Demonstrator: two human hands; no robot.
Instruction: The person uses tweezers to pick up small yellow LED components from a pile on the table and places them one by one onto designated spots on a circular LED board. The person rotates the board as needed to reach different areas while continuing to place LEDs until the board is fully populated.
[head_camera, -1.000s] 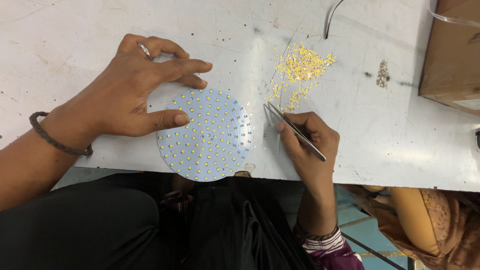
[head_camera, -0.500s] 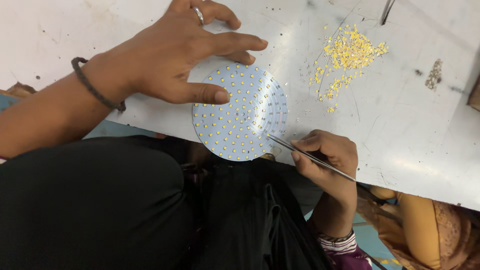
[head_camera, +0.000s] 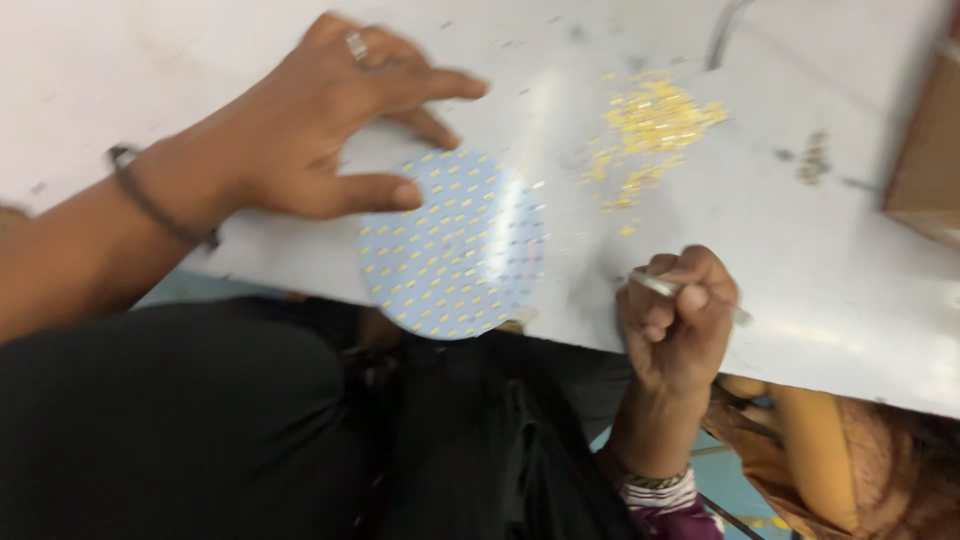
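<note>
The round board (head_camera: 455, 245), pale blue and dotted with rows of tiny yellow chips, sits right at the near edge of the white surface (head_camera: 850, 290), and part of it actually hangs out over the edge above the person's lap. That's the bit I'd worry about: only the left hand (head_camera: 320, 130) is pinning it, thumb tip on the board's left rim and fingers spread on the surface just behind it. If that thumb lifts or slides, I reckon the board could tip off the edge, and any loose chips on it would scatter.

The other risk is the tweezers (head_camera: 690, 295). The right hand (head_camera: 680, 325) is curled tight around them in a closed fist near the edge of the surface, to the right of the board and not touching it. The frame is pretty blurry, so I can't tell whether there's a chip pinched in the tips.

So for the grip: left hand open and wide, pressing rather than holding anything; right hand clenched on the tweezers.

The pile of loose yellow chips (head_camera: 650, 125) is farther back on the surface, well apart from both hands. A brown box (head_camera: 925, 150) sits by the right edge.
</note>
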